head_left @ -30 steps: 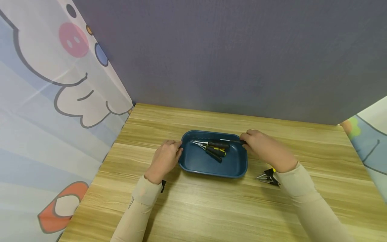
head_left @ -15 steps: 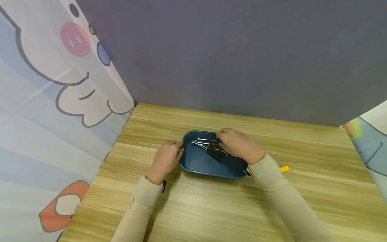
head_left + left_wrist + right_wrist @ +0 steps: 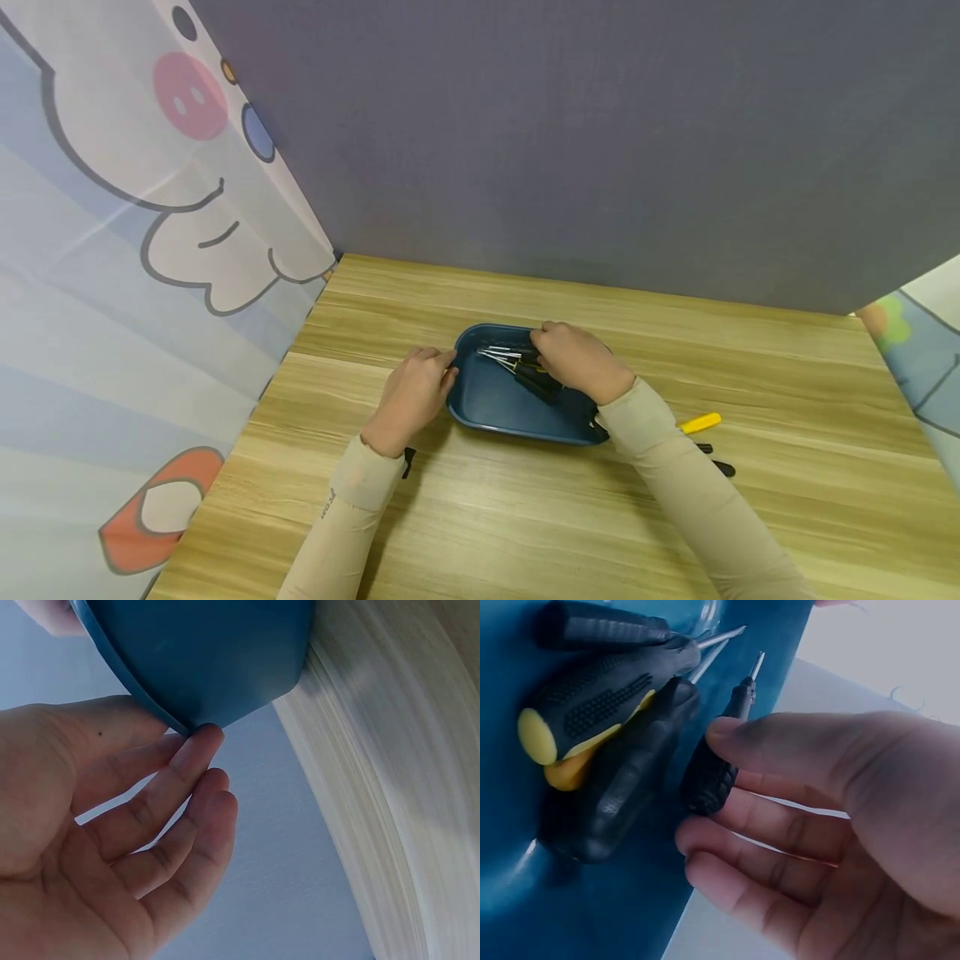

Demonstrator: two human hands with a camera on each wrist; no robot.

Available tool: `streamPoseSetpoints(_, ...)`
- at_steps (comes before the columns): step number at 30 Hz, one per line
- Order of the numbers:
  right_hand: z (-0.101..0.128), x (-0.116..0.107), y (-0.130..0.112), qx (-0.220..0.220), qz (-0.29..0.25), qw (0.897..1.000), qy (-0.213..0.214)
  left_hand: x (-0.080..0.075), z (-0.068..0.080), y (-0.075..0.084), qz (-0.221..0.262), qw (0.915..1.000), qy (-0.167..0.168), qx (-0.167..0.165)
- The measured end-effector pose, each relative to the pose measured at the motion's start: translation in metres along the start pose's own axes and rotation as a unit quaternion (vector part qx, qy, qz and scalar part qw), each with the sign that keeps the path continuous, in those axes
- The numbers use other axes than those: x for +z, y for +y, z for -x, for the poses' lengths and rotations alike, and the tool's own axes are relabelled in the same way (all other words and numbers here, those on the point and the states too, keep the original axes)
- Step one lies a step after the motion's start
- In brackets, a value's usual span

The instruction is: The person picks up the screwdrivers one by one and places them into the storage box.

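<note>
In the head view, my left hand (image 3: 411,396) pinches the rim at the left end of a blue plastic tray (image 3: 487,408). The left wrist view shows thumb and fingertips on the tray's edge (image 3: 124,671). Over the back right part of the tray is my right hand (image 3: 581,362). It pinches a black-handled screwdriver (image 3: 709,772) between thumb and fingers, the metal shaft pointing away. Beside it in the tray lie a black-and-yellow screwdriver (image 3: 600,705), a thick black-handled one (image 3: 619,787) and a ribbed black handle (image 3: 604,626). My right hand partly hides them in the head view.
Right of the tray, a yellow handle (image 3: 701,423) and a black handle (image 3: 723,468) stick out from behind the right sleeve (image 3: 641,421). A grey panel (image 3: 600,150) stands along the back of the wooden table (image 3: 487,517).
My right hand has moved left from the tray's right end, carrying the screwdriver in over the other tools. The left hand stays on the rim. Handles right of the tray now show past the sleeve.
</note>
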State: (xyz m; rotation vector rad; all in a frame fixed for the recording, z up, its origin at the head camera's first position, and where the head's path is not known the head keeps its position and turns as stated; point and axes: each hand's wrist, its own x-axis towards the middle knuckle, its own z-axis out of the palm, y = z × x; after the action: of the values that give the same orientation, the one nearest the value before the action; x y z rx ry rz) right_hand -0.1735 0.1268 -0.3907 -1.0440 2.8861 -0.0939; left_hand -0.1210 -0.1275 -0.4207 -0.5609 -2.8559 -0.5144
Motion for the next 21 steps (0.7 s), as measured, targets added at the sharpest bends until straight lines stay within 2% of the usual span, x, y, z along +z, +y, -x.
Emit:
streamPoseSetpoints(16, -0.0002, 0.0039, 0.0067, 0.005, 0.000, 0.999, 0.044, -0.0006, -0.0002, 0.0031, -0.008, 1.0000, -0.001, -0.004)
streamPoseSetpoints(21, 0.0015, 0.0030, 0.0085, 0.007, -0.002, 0.999, 0.046, -0.0005, -0.0003, 0.0031, -0.008, 1.0000, -0.001, -0.004)
